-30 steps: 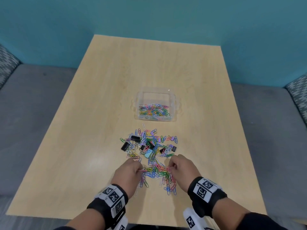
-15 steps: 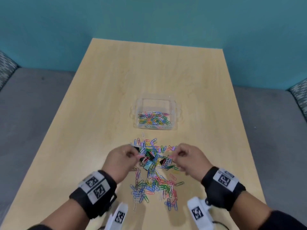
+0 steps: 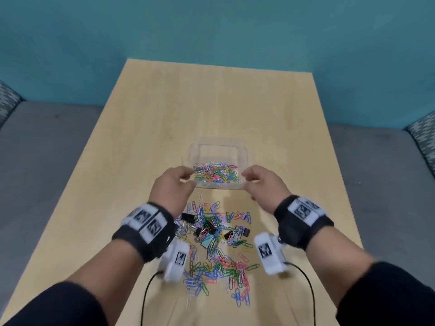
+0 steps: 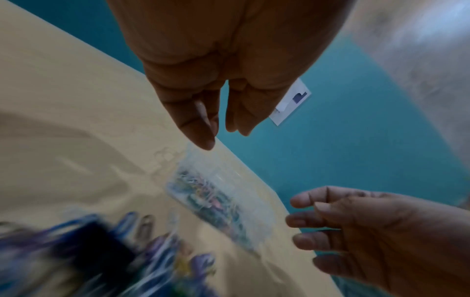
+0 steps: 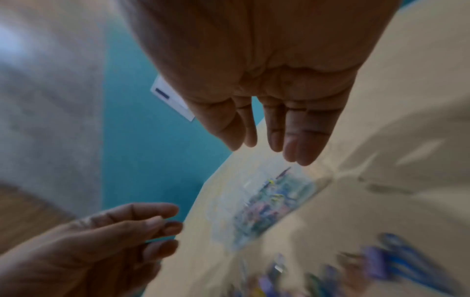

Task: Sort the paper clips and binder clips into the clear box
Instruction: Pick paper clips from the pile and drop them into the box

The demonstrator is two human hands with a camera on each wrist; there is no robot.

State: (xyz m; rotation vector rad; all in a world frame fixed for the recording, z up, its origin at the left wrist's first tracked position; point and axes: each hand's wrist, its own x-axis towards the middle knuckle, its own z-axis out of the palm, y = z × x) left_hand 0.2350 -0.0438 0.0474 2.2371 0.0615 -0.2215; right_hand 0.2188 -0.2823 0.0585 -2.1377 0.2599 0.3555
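Blue wall behind; past both loose, empty hands (image 3: 217, 184), the light, slippery clear box (image 3: 244, 153) is best held by its sides.

Both forearms reach forward side by side, black sleeves pushed back, tagged black wristbands on each wrist. The left hand (image 3: 173, 187) and right hand (image 3: 263, 184) face each other, fingers loosely extended, holding nothing.

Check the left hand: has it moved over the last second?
Yes. The left hand has gone from the near end of the loose clip pile forward, away from the person, to the near left corner of the clear box.
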